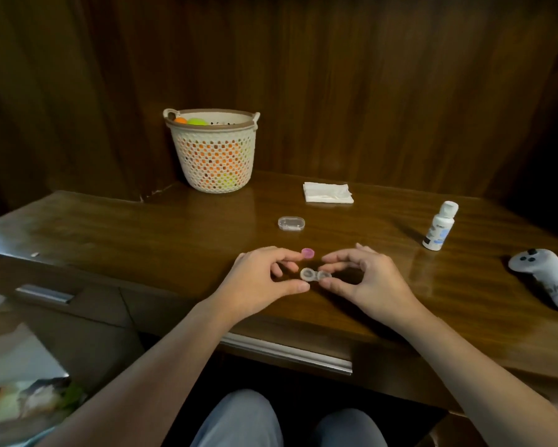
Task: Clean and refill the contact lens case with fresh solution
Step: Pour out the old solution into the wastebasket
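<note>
Lens case (315, 275) lies on the desk (174, 227) near its front edge, left well uncapped; left hand (264, 279) pinches the left end between thumb and curled fingers, right hand (368, 279) pinches the right end likewise. Pink cap (307, 253) lies at 11 o'clock just beyond the case, by the left fingertips. Clear box (291, 223) at 12, tissue (327, 192) farther back, bottle (439, 226) at 2, basket (213, 150) at 11, far.

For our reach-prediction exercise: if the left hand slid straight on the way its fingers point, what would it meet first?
The left hand points right, so probably the contact lens case its fingers already touch, then the right hand holding the other end.
</note>
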Tool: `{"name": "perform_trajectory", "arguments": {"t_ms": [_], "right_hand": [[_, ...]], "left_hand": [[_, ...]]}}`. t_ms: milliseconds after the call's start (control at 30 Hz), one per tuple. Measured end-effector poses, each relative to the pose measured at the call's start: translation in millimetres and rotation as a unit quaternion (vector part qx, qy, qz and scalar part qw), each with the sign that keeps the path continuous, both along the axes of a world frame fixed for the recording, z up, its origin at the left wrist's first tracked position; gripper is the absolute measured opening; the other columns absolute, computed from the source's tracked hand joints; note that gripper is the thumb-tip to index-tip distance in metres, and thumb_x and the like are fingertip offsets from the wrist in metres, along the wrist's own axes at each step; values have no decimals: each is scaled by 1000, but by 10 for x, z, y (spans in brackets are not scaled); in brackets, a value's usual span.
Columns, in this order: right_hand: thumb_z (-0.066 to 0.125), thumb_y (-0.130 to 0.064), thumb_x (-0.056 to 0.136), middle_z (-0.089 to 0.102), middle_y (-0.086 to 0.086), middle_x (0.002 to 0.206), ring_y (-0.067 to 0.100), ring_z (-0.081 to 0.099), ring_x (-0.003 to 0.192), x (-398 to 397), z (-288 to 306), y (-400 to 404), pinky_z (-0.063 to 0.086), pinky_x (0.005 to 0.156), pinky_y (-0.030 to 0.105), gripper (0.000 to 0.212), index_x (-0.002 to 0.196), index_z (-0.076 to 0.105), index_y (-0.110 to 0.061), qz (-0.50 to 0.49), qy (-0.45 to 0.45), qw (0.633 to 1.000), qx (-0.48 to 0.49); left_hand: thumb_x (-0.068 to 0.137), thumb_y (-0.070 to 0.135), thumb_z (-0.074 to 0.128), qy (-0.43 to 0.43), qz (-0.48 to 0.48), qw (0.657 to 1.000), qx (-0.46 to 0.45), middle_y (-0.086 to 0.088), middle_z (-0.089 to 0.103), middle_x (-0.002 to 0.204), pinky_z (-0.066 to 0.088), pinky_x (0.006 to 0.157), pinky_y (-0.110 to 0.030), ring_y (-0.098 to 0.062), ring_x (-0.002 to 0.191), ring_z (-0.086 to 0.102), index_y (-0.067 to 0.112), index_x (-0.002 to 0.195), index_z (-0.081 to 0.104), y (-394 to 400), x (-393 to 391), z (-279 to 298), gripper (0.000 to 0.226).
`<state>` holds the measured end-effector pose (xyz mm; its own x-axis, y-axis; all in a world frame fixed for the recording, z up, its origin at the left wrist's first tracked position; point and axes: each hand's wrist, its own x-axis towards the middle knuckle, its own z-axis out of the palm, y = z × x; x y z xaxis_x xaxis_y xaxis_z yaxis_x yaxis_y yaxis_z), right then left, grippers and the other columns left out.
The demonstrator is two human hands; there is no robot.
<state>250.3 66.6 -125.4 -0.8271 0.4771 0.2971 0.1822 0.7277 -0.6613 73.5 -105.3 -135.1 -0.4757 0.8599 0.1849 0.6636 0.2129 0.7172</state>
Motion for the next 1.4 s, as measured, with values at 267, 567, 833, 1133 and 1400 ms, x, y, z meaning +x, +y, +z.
{"name": "perform_trajectory", "arguments": {"t_ms": [267,567,833,1133,1400], "right_hand": [[90,-31,87,80,-25,101,-9,73,99,-607,258,-720,43,124,50,34,118,76,-34,159,32,986,-36],[88,-14,88,83,-13,106,13,80,87,-1401,146,-2201,66,82,27,40,126,75,-19,324,-6,935,-146],[93,-18,82,82,-18,102,9,80,92,-2073,-278,-3485,62,76,16,44,119,73,-30,372,-45,903,-210],[90,-2,80,84,-3,107,16,82,96,-2687,-1065,-4122,64,86,25,47,123,74,-13,407,-95,872,-253],[93,-12,82,84,-7,107,8,80,100,-3174,-2086,-4152,64,88,25,47,124,73,-20,414,-169,868,-216]], "left_hand": [[88,41,82,41,108,992,42,22,73,107,59,81,-23,1,97,66,38,120,76,-972,-145,170,33],[85,47,82,42,273,960,50,30,70,99,49,70,-9,5,93,68,43,106,77,-2832,-251,78,22],[85,51,81,56,369,928,24,26,73,96,54,72,-22,2,90,65,43,105,78,-4097,-508,-265,22],[82,46,85,14,421,906,32,22,72,94,54,75,-23,-3,86,64,39,108,80,-4748,-865,-1149,28],[83,43,86,-95,443,891,0,18,68,113,54,82,-15,1,94,64,30,132,70,-4823,-1105,-2111,53]]}}
